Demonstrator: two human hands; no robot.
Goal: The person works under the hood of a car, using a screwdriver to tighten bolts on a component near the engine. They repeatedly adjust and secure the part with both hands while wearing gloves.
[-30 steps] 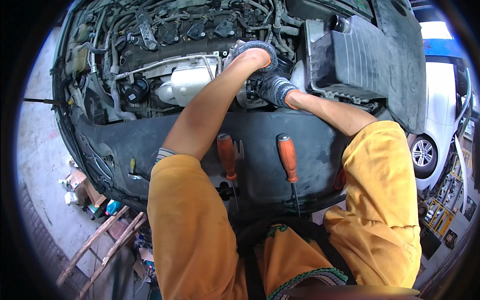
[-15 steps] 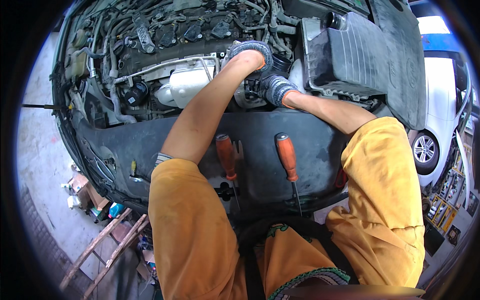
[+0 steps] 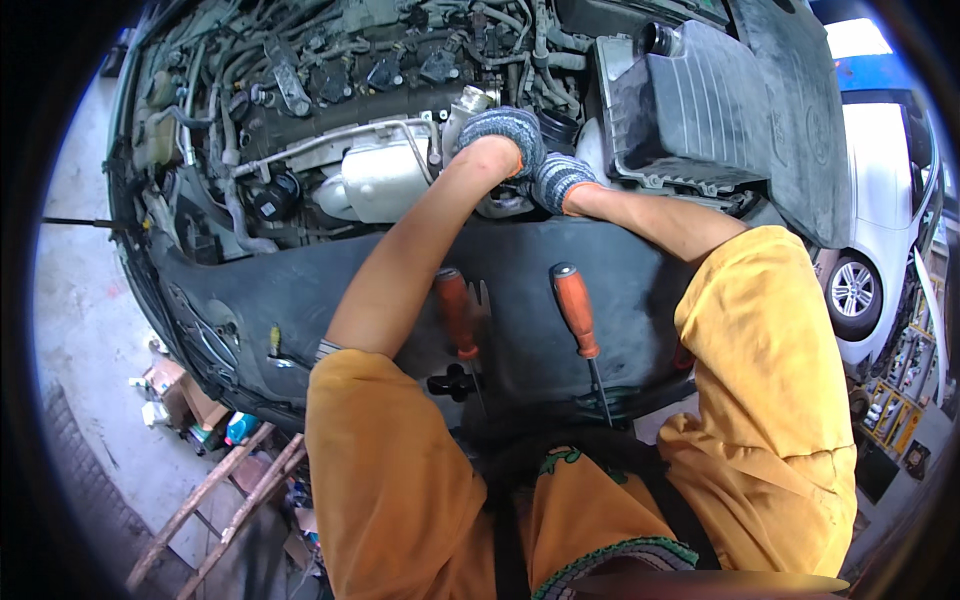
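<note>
Leaning over an open engine bay [image 3: 330,110], the person works with both gloved hands pressed together low beside the black air-filter box [image 3: 690,110]. Left hand [image 3: 505,135] curls over a metal fitting [image 3: 470,100]; right hand [image 3: 558,182] meets it below, whether its fingers grip cannot be told. Two orange-handled screwdrivers [image 3: 575,310] lie on the black front panel [image 3: 300,300].

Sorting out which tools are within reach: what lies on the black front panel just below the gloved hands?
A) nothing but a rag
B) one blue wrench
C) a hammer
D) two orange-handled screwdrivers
D: two orange-handled screwdrivers lie side by side on the black front panel, untouched, below the left hand and right hand.
</note>
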